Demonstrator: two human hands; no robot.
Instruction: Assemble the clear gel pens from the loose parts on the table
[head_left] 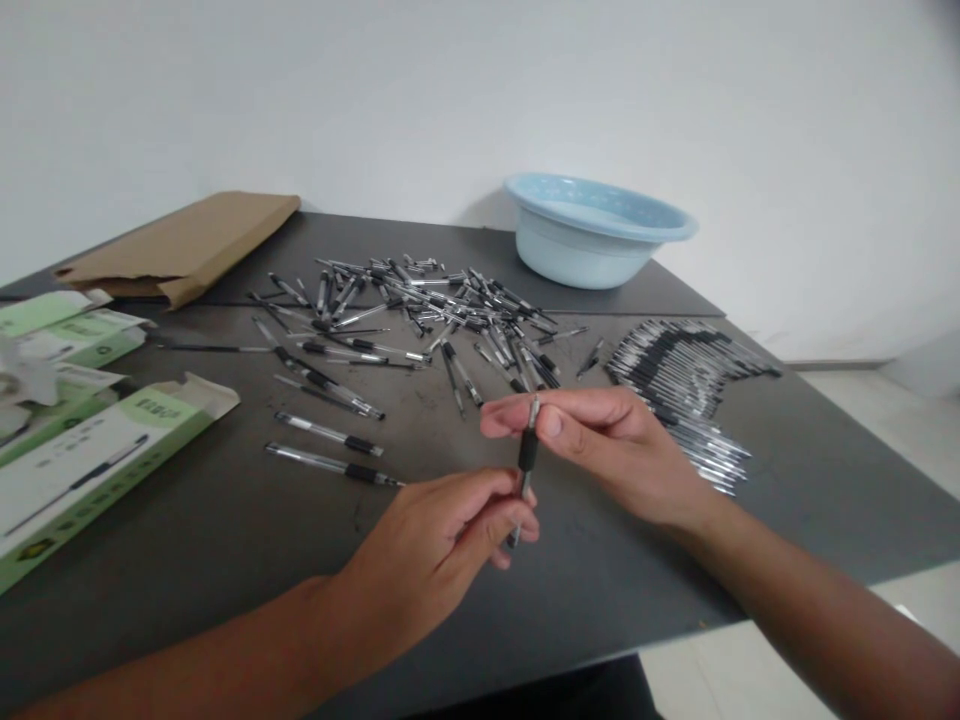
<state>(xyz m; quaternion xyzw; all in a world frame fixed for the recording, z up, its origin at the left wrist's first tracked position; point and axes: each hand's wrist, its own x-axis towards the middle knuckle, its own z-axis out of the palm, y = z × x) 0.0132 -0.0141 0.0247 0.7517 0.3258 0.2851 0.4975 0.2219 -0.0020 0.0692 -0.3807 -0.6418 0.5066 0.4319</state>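
Held nearly upright above the front of the table is a pen with a clear barrel and a black rubber grip. My left hand pinches its lower part between thumb and fingers. At the pen's upper end, the thumb and fingers of my right hand close round the pointed metal tip. Left of my hands lie two similar pens, side by side. Beyond them spreads a loose pile of pens and pen parts. To the right, past my right hand, many pens lie in a neat row.
A light blue basin stands at the back of the dark table, near the wall. At the back left lies a brown paper bag. Several green and white pen boxes are stacked along the left side.
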